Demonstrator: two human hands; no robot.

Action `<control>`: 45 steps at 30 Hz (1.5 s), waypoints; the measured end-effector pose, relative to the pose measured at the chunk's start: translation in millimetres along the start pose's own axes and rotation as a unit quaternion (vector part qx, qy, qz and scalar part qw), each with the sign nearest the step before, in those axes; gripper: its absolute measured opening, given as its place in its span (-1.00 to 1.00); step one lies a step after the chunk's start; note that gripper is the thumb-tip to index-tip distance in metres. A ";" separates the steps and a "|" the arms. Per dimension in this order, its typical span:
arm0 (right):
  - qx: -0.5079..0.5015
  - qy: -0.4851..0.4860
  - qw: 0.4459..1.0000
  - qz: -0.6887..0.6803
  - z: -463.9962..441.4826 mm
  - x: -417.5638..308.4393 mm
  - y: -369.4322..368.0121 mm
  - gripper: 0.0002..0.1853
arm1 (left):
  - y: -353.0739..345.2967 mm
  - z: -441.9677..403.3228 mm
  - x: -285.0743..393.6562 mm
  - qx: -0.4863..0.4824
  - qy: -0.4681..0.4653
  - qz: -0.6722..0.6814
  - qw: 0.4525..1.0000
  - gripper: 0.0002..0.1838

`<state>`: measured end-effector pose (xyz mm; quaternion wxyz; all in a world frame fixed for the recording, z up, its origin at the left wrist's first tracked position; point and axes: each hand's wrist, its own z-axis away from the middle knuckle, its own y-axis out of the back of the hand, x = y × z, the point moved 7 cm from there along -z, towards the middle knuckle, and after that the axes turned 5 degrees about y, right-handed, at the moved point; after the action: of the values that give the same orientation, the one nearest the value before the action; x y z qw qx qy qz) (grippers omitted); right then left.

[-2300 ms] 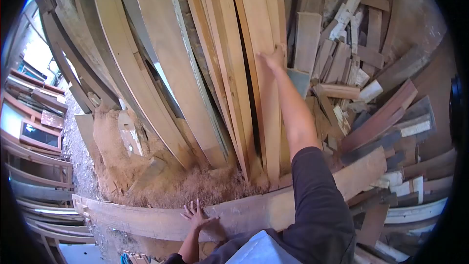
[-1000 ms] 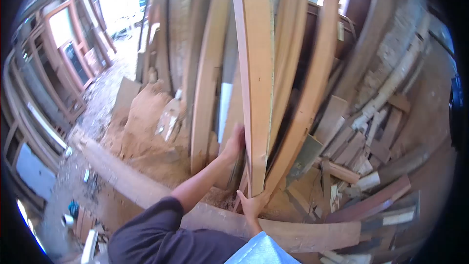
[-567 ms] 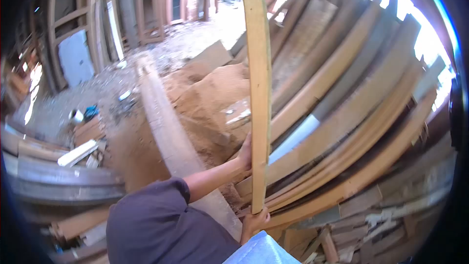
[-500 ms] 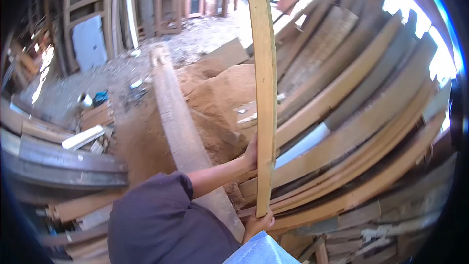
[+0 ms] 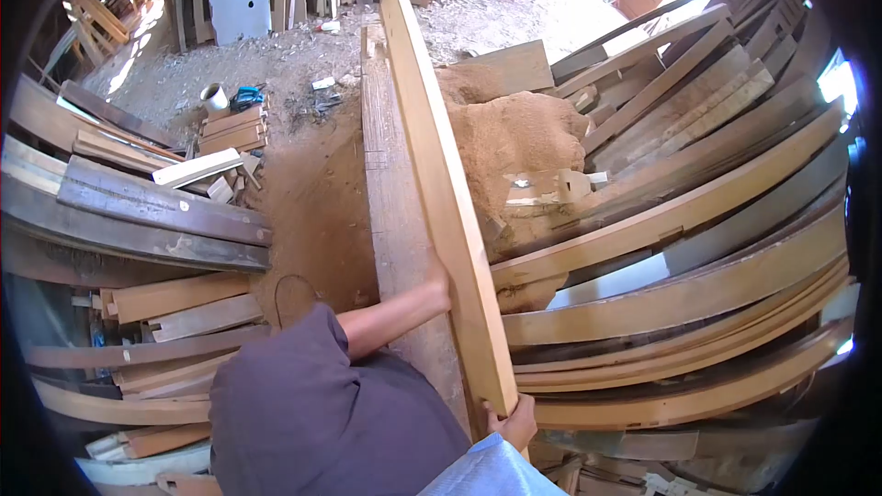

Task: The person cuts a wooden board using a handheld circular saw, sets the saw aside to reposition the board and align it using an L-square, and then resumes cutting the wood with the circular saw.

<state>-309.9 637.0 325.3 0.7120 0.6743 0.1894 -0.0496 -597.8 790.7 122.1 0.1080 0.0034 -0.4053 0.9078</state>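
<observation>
Dusty floor (image 5: 312, 174) | sawdust heap (image 5: 519, 138), planks (image 5: 680, 303) beside beam (image 5: 447, 202) | left grip (image 5: 437, 290) unclear

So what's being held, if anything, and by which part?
A long, straight, light-brown wooden plank. The right hand grips its near end; the left hand is at its left edge, farther along, fingers hidden.

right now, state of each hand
Left hand: against the plank, fingers hidden, grip cannot be told.
Right hand: closed on the plank's near end.
</observation>
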 end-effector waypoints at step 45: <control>-0.008 0.084 0.984 0.159 78.1 49.0 -259.1 -0.11 | 127.8 22.8 -54.1 -0.270 -0.468 -0.837 -0.085 -0.19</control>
<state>-333.3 547.4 66.3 0.6977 0.6919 0.1395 0.1227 -572.3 680.7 38.4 -0.5625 -0.7345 0.2582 0.2782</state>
